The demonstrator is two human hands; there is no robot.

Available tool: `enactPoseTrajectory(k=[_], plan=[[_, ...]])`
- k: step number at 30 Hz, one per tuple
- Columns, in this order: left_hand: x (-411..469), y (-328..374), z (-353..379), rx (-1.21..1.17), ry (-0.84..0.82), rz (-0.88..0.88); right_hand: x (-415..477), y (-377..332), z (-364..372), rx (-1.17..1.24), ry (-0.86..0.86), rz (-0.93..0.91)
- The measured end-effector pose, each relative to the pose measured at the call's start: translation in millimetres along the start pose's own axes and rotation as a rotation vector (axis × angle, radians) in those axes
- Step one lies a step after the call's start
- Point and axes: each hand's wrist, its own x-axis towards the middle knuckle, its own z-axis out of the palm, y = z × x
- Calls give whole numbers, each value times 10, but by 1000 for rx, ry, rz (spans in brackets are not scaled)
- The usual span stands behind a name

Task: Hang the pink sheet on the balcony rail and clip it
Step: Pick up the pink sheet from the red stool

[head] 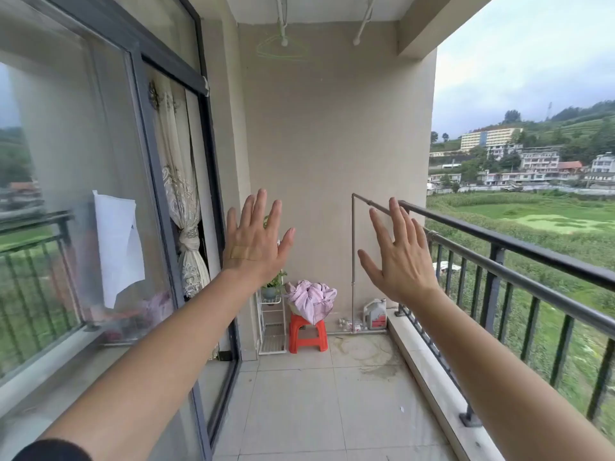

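Opening the job, judging by the layout: holding left hand (256,237) and right hand (399,257) raised ahead, well apart from each other, fingers straight and spread, gripping nothing. Noting pink sheet (311,296) lying bunched in a heap atop red stool (307,334) against the far wall, well apart from both hands, not yet touched. Noting balcony rail (532,253) running along the right side, carrying no cloth on the stretch in view. Reckoning the next move as walking the length of the floor, bending to the stool, gathering the bundle in both hands, then hunting out an edge and shaking it loose before laying it over the top bar. Looking for clips and finding none in view; possibly sitting under the heap or on white rack (272,324) just beside the stool, too small to tell. Failing to confirm a basin beneath the sheet. Losing the near stretch of rail past the right edge. Reading little through glass door (66,161), hampered by reflections
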Motion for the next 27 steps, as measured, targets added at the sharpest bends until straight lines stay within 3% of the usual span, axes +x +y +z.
enactPoseTrajectory(k=[10,21,27], plan=[[106,-362,1394,7,-119,-45,45,-44,1558,61,-159,70],[1100,-1433,3374,-19,-239,-66,1169,-634,3956,68,-410,29],[1771,-1560,4567,-98,-322,-82,1718,-439,4971,57,-467,57]])
